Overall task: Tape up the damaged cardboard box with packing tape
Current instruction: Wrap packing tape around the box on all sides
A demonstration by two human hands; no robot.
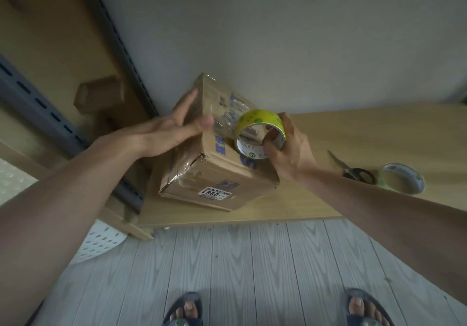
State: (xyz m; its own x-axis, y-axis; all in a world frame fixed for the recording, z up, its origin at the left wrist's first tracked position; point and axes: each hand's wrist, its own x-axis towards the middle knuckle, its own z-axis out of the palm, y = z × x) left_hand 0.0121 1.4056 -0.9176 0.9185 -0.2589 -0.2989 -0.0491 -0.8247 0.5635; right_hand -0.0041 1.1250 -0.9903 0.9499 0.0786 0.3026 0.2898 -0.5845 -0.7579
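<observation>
The cardboard box (214, 174) sits on the worktop (366, 133), braced by the left hand (177, 126), whose straight fingers and thumb pin the clear strip (223, 121) so the right hand (288, 148), curled round the tape roll (260, 123), can pull it taut.

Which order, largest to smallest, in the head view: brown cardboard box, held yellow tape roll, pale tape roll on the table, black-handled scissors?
Largest: brown cardboard box
Then: yellow tape roll and pale tape roll, alike, unranked
Smallest: black-handled scissors
</observation>
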